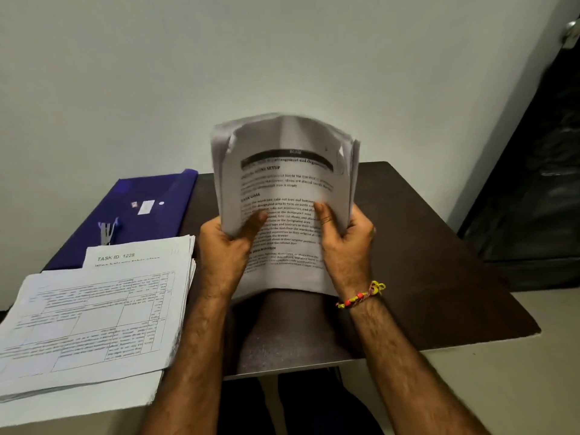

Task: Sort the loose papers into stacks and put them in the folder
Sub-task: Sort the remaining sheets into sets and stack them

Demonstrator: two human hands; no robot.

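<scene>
Your left hand [230, 243] and right hand [343, 243] clamped on upright printed papers [282, 196], tops curling, apparently blurred, thumbs pressing front.

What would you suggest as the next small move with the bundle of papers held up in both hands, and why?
Probably lower the bundle and tap its bottom edge on the dark table to square it. The left hand and right hand grip its sides, but the top sheets curl and splay unevenly. Other stacks already lie beside the blue folder.
</scene>
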